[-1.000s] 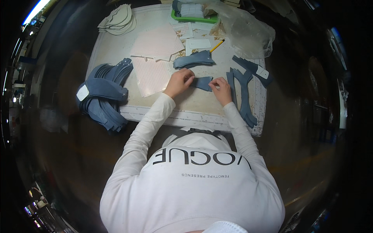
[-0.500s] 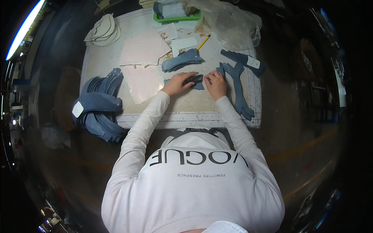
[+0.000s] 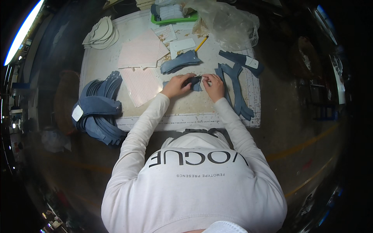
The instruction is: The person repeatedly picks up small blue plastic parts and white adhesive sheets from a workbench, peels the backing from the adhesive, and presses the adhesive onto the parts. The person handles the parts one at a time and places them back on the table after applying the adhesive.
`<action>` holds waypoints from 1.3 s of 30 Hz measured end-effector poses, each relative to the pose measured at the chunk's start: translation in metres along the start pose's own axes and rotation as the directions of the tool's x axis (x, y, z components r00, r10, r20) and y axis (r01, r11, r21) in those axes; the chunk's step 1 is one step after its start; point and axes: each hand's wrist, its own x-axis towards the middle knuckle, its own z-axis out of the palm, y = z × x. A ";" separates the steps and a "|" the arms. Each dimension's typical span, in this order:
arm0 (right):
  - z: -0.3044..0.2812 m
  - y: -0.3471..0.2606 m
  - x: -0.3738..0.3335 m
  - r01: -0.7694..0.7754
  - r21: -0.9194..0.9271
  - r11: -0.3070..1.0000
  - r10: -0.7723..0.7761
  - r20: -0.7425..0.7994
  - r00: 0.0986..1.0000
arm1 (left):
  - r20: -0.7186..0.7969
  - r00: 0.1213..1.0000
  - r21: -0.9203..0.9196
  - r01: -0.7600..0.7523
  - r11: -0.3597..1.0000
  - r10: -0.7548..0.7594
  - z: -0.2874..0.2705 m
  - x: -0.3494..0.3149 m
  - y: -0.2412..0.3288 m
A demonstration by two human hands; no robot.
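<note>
a stack of blue cut pieces (image 3: 99, 112) overhangs the desk (image 3: 182, 112) at its left edge. left hand (image 3: 176, 85) and right hand (image 3: 213, 86) meet at desk centre, fingers closed on a small blue piece (image 3: 195, 82) lying between them. long blue strips (image 3: 235, 89) lie just right.

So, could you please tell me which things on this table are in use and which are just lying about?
In use:
left hand
right hand
small blue piece held between them

Lying about:
big blue stack
pink sheets
pencil
green tray
plastic bag
</note>
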 end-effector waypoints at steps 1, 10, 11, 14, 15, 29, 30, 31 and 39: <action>0.000 -0.001 -0.001 0.008 0.056 0.998 -0.010 0.048 0.999 | 0.006 1.000 0.050 -0.028 0.998 0.028 0.000 0.000 0.000; 0.018 -0.012 -0.009 0.221 -0.215 0.951 -0.205 0.094 0.974 | -0.015 0.980 0.229 -0.189 0.955 0.197 0.003 -0.009 -0.004; 0.018 -0.012 -0.007 0.190 -0.201 0.961 -0.178 0.077 0.981 | -0.009 0.982 0.229 -0.183 0.956 0.190 0.003 -0.010 -0.005; 0.012 -0.010 -0.002 0.075 -0.152 0.986 -0.074 0.017 0.997 | -0.001 0.987 0.199 -0.160 0.967 0.164 0.005 -0.011 -0.008; 0.008 -0.008 0.000 0.051 -0.118 0.992 -0.053 -0.010 0.999 | -0.001 0.989 0.189 -0.148 0.971 0.150 0.006 -0.011 -0.009; 0.006 -0.003 -0.009 0.171 -0.137 0.976 -0.159 0.092 0.983 | -0.069 0.968 0.312 -0.210 0.927 0.243 0.013 -0.011 -0.015; 0.003 -0.004 -0.006 0.168 -0.144 0.975 -0.155 0.096 0.983 | -0.084 0.966 0.314 -0.207 0.926 0.244 0.013 -0.009 -0.015; 0.001 -0.006 -0.006 0.176 -0.142 0.974 -0.163 0.098 0.982 | -0.097 0.967 0.300 -0.198 0.933 0.237 0.014 -0.009 -0.015; -0.001 -0.020 0.018 0.292 -0.036 0.956 -0.279 0.203 0.939 | -0.125 0.991 0.015 -0.056 0.998 0.057 -0.003 -0.015 -0.004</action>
